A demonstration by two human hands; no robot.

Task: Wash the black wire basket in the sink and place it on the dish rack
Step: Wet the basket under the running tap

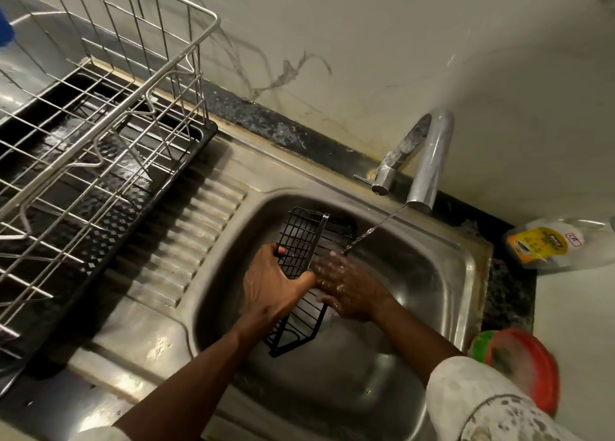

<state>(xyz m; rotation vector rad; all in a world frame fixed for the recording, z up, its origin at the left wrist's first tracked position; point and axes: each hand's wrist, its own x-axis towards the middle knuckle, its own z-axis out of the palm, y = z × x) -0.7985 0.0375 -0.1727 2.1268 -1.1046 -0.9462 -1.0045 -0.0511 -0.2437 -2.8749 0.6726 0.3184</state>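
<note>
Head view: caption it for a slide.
Left hand grips black wire basket in sink; wet right hand touches it under the faucet stream.

The single camera sits on the person's head and looks steeply down onto the sink (422,294), near enough that the basin fills the middle of the frame. It faces the wall (432,41) behind the sink, where the tap (429,161) stands at the sink's far rim. Its wide angle also takes in the dish rack (100,107) left of the sink and a bottle (552,244) and red dish (532,370) right of the sink, with lines bent toward the edges.
</note>
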